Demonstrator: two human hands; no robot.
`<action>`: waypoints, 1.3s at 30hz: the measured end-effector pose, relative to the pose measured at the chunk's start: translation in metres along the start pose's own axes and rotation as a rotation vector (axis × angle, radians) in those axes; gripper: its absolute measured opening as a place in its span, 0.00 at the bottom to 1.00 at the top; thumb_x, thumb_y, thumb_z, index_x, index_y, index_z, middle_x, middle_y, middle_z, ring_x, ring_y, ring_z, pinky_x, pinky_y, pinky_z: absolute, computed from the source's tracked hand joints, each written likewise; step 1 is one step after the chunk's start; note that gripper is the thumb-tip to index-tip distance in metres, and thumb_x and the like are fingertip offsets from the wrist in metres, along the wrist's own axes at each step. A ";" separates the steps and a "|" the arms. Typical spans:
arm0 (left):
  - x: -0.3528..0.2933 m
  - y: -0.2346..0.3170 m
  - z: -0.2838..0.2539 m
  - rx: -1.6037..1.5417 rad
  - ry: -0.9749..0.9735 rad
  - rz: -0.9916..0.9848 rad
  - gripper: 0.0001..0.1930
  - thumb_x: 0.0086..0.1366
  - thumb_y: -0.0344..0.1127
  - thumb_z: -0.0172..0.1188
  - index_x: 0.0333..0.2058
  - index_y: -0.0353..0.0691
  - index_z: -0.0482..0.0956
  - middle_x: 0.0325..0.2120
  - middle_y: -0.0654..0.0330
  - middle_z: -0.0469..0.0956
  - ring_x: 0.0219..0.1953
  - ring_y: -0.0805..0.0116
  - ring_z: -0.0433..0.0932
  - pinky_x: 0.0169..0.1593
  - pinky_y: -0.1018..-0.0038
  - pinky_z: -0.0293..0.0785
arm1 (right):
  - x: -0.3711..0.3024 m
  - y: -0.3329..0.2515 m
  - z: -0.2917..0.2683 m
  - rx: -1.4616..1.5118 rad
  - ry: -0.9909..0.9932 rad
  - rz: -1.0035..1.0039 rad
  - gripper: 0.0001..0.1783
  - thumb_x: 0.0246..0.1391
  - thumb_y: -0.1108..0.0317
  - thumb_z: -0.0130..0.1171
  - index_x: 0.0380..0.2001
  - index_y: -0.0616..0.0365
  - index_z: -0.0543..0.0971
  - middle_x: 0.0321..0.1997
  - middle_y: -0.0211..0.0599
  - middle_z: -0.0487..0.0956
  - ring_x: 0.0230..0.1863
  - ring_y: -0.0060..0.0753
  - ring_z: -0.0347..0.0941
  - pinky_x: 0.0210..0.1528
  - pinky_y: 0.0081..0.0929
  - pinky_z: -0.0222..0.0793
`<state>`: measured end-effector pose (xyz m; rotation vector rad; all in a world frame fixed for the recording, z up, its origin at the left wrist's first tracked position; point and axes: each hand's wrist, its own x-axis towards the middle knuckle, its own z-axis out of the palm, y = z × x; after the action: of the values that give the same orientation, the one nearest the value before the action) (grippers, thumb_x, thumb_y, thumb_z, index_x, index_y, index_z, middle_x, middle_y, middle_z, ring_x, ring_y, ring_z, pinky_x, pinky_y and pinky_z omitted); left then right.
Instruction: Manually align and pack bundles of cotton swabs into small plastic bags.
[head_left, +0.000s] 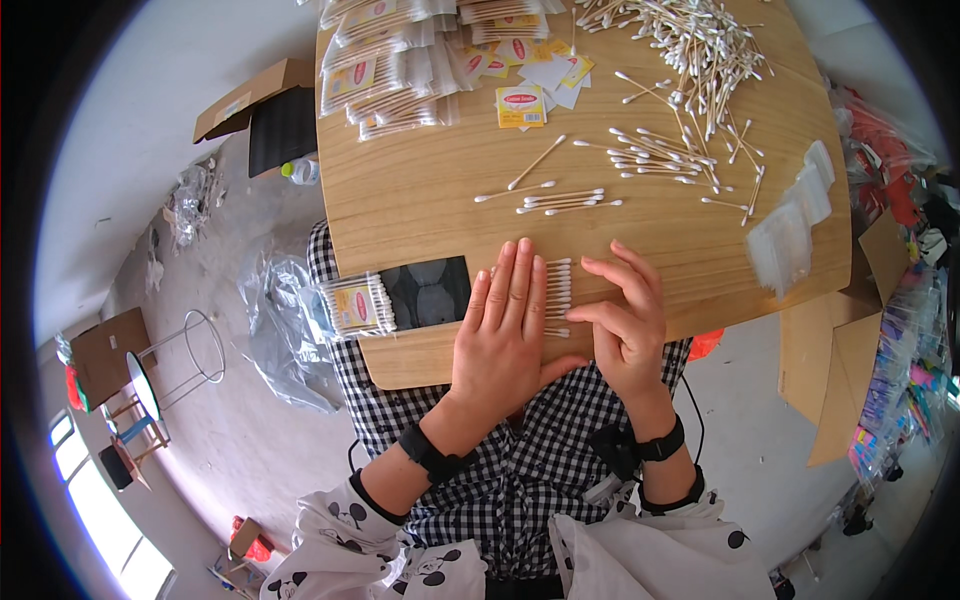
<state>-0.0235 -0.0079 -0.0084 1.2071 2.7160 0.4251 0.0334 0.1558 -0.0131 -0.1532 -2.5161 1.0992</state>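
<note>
My left hand (505, 320) lies flat, fingers stretched forward, over a row of cotton swabs near the front edge of the table. White tips of this swab row (558, 295) stick out on its right side; the rest is hidden under the palm. Just right of those tips is my right hand (630, 320), its fingers bent but apart, with nothing visible between them. Left of my left hand, a dark glossy panel (428, 290) lies on the table. Beside it, at the left edge, sits a bundle of swabs with a yellow-and-red card (357, 306).
Filled swab bags (390, 75) are stacked at the far left, with loose printed cards (520, 106) beside them. A heap of swabs (690, 40) covers the far right, and several scattered swabs (570, 203) lie nearer. Clear plastic bags (785, 240) rest by the right edge.
</note>
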 end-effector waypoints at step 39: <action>0.001 0.000 0.000 -0.004 0.030 0.011 0.55 0.57 0.74 0.48 0.65 0.24 0.58 0.68 0.41 0.55 0.72 0.49 0.52 0.72 0.56 0.50 | 0.004 -0.004 0.005 -0.106 0.028 0.061 0.15 0.46 0.81 0.55 0.34 0.51 0.83 0.58 0.37 0.75 0.67 0.49 0.62 0.66 0.45 0.57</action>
<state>-0.0245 -0.0072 -0.0083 1.2243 2.7333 0.4537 0.0275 0.1507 -0.0125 -0.2747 -2.5607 0.9794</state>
